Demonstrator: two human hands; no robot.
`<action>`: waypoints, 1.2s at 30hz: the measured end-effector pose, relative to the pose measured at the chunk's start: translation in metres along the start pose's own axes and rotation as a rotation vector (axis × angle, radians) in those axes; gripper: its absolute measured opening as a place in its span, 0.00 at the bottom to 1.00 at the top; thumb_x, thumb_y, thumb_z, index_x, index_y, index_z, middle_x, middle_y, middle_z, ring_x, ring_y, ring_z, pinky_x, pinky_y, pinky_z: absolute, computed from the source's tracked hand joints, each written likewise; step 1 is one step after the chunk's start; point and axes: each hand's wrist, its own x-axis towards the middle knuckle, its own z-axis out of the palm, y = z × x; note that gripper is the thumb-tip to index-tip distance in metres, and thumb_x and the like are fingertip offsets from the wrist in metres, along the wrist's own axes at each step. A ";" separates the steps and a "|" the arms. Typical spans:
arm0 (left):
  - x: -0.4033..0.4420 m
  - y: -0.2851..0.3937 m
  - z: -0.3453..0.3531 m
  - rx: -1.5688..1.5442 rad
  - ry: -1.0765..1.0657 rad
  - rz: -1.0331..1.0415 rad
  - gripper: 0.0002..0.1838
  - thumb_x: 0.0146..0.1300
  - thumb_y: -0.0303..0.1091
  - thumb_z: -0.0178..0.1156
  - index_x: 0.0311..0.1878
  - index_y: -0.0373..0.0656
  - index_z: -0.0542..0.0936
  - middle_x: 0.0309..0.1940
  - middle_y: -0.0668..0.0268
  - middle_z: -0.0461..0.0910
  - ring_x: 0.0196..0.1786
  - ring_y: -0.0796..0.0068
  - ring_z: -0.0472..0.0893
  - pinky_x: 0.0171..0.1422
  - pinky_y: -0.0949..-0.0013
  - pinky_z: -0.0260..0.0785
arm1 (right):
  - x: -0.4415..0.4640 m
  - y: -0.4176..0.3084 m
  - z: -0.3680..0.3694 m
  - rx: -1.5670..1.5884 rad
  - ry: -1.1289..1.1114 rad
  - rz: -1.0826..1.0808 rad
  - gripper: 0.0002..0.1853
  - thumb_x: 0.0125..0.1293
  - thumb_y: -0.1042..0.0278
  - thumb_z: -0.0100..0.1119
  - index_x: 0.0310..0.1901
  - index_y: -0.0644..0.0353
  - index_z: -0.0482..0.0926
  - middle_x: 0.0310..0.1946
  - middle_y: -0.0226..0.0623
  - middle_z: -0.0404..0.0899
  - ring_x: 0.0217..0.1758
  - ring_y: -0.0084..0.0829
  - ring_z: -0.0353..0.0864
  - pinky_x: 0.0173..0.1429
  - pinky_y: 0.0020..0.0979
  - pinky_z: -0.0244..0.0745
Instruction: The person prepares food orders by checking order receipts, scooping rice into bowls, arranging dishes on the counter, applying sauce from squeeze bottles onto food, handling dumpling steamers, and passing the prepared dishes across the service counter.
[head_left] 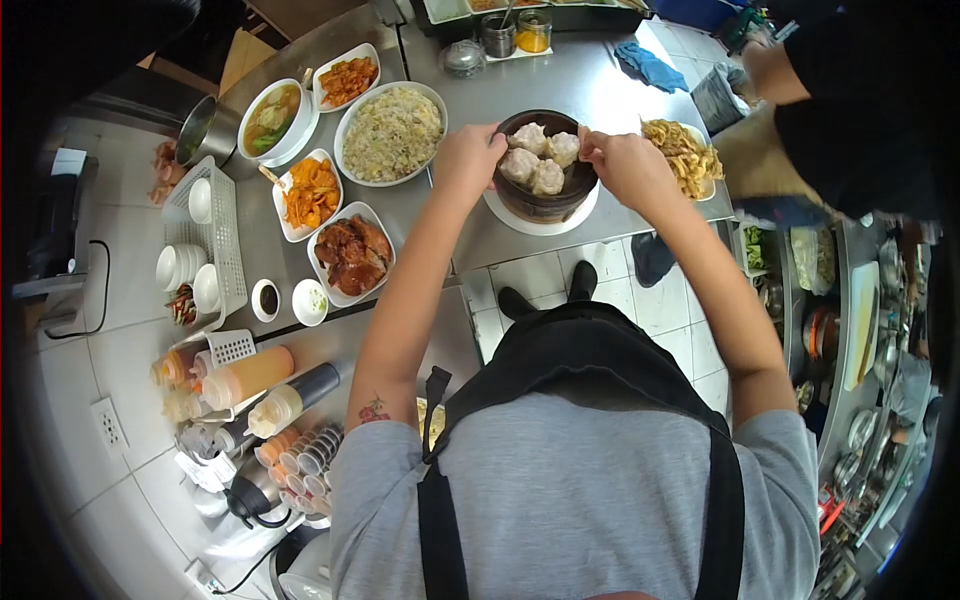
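A dark brown bamboo steamer [540,207] stands on a round white plate [560,226] at the counter's front edge. Several pale shumai dumplings [547,177] sit inside it. My left hand [470,158] grips the steamer's left rim, thumb over the top. On the opposite side, the fingers of my right hand [628,168] are closed on the right rim. Nearest to my left hand is a white bowl of fried rice [390,135]. Just beyond my right hand lies a plate of golden fried food [682,155], partly behind my wrist.
Left on the steel counter [440,225] are a soup bowl [272,118], dishes of orange food [310,195] and roasted meat [352,255], and small sauce cups. Squeeze bottles [247,378] lie nearer. Another person [800,130] stands at right, by a blue cloth [650,67].
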 end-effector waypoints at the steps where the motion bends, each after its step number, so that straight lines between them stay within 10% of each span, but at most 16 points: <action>1: -0.002 0.000 0.001 -0.030 0.008 0.000 0.20 0.65 0.40 0.54 0.56 0.40 0.79 0.19 0.56 0.81 0.16 0.71 0.81 0.25 0.70 0.75 | 0.003 0.000 -0.002 -0.039 -0.072 -0.013 0.06 0.61 0.66 0.53 0.35 0.55 0.79 0.29 0.45 0.83 0.34 0.46 0.83 0.39 0.44 0.78; 6: -0.002 -0.002 0.003 0.039 0.067 0.039 0.15 0.63 0.38 0.53 0.48 0.43 0.83 0.21 0.54 0.82 0.16 0.69 0.81 0.32 0.68 0.76 | 0.010 -0.014 -0.031 0.037 -0.460 -0.140 0.09 0.60 0.66 0.53 0.36 0.55 0.83 0.32 0.46 0.83 0.37 0.44 0.84 0.42 0.41 0.79; 9: -0.005 -0.006 -0.006 -0.123 -0.035 -0.079 0.14 0.63 0.36 0.52 0.45 0.44 0.84 0.20 0.56 0.81 0.19 0.71 0.81 0.33 0.69 0.75 | -0.012 -0.043 -0.090 0.033 -0.966 0.293 0.11 0.62 0.65 0.52 0.41 0.55 0.82 0.30 0.41 0.83 0.32 0.40 0.83 0.42 0.37 0.77; 11: -0.006 -0.018 -0.015 -0.204 0.004 -0.058 0.13 0.64 0.35 0.50 0.41 0.44 0.84 0.18 0.60 0.79 0.21 0.73 0.81 0.33 0.70 0.74 | -0.046 0.040 -0.031 0.000 -0.852 0.035 0.11 0.62 0.65 0.54 0.43 0.57 0.82 0.30 0.43 0.83 0.32 0.38 0.83 0.41 0.35 0.77; 17: -0.026 -0.052 -0.025 -0.229 0.366 0.171 0.15 0.65 0.36 0.48 0.27 0.43 0.81 0.15 0.66 0.71 0.22 0.77 0.73 0.30 0.71 0.65 | -0.062 0.069 0.064 0.291 0.061 0.264 0.12 0.59 0.67 0.60 0.43 0.62 0.80 0.30 0.49 0.82 0.37 0.46 0.82 0.45 0.41 0.76; 19: -0.042 -0.052 -0.022 -0.230 0.326 0.035 0.17 0.65 0.38 0.51 0.23 0.42 0.80 0.15 0.66 0.70 0.21 0.76 0.70 0.29 0.71 0.62 | -0.076 0.069 0.109 0.426 -0.067 0.227 0.09 0.61 0.67 0.60 0.40 0.62 0.79 0.29 0.50 0.81 0.35 0.49 0.81 0.44 0.42 0.76; 20: -0.050 -0.050 -0.022 -0.277 0.307 -0.004 0.16 0.65 0.40 0.52 0.25 0.41 0.80 0.15 0.67 0.71 0.22 0.76 0.71 0.30 0.71 0.62 | -0.086 0.065 0.115 0.437 -0.015 -0.020 0.08 0.61 0.65 0.60 0.34 0.62 0.80 0.27 0.49 0.80 0.32 0.49 0.81 0.42 0.43 0.76; 22: -0.069 -0.046 -0.014 -0.376 0.271 -0.090 0.17 0.64 0.44 0.55 0.28 0.41 0.81 0.16 0.68 0.73 0.22 0.76 0.72 0.31 0.71 0.63 | -0.098 0.037 0.063 0.334 -0.717 0.343 0.11 0.57 0.63 0.59 0.27 0.64 0.81 0.26 0.49 0.81 0.32 0.47 0.82 0.42 0.43 0.76; 25: -0.086 -0.048 0.004 -0.483 0.209 -0.086 0.24 0.58 0.47 0.65 0.51 0.40 0.78 0.35 0.59 0.81 0.37 0.69 0.79 0.44 0.68 0.70 | -0.130 0.084 0.085 0.207 -0.480 0.369 0.16 0.53 0.55 0.65 0.37 0.58 0.84 0.22 0.45 0.81 0.29 0.38 0.83 0.40 0.35 0.77; 28: -0.080 -0.052 0.023 -0.154 0.248 0.175 0.52 0.44 0.48 0.75 0.70 0.41 0.58 0.59 0.50 0.71 0.60 0.57 0.73 0.64 0.60 0.65 | -0.098 0.061 0.035 0.479 -0.236 0.362 0.29 0.47 0.53 0.72 0.52 0.54 0.80 0.22 0.42 0.79 0.29 0.36 0.82 0.38 0.34 0.76; 30: -0.063 -0.053 0.024 -0.088 0.162 0.209 0.62 0.36 0.44 0.79 0.73 0.43 0.51 0.66 0.47 0.62 0.68 0.55 0.64 0.71 0.58 0.56 | -0.070 0.060 0.031 0.471 -0.104 0.201 0.44 0.42 0.54 0.76 0.65 0.53 0.69 0.24 0.40 0.78 0.29 0.35 0.81 0.37 0.33 0.75; 36: -0.032 -0.047 0.029 0.017 0.029 0.273 0.69 0.23 0.49 0.82 0.72 0.42 0.53 0.68 0.51 0.62 0.70 0.51 0.61 0.75 0.47 0.45 | -0.013 0.042 0.019 0.496 -0.225 0.083 0.49 0.37 0.55 0.79 0.65 0.58 0.68 0.20 0.35 0.73 0.24 0.29 0.74 0.35 0.30 0.73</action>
